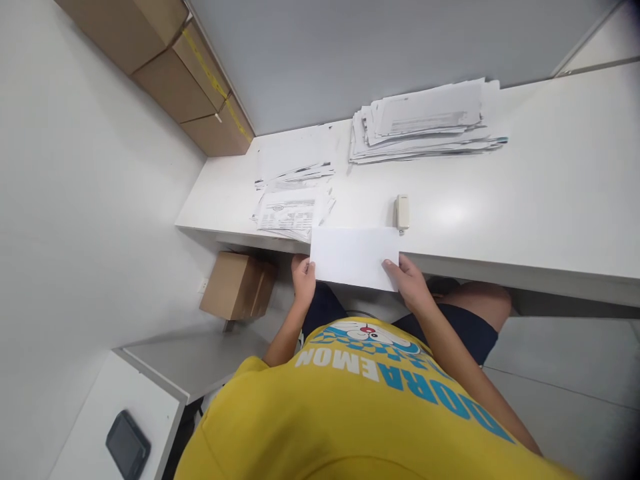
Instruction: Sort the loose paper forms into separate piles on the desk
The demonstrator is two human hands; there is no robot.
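A blank white sheet of paper point(354, 259) is stretched between my two hands, just over the desk's front edge. My left hand point(303, 277) pinches its left side, thumb on top. Its right side is gripped by my right hand point(407, 280), the thumb lying on the paper's face. Just beyond the sheet's upper left corner lies a loose pile of printed papers point(287, 212), with more white papers point(293, 157) behind it. A small cream-coloured block-like object, perhaps a stapler point(403, 213), sits on the desk near the sheet's upper right corner.
A thick stack of papers point(425, 120) lies at the back of the white desk point(560, 180). Cardboard boxes point(195, 87) are piled at the back left, and another box point(235, 287) is under the desk. A dark phone-like device point(128, 445) rests on a side surface at lower left.
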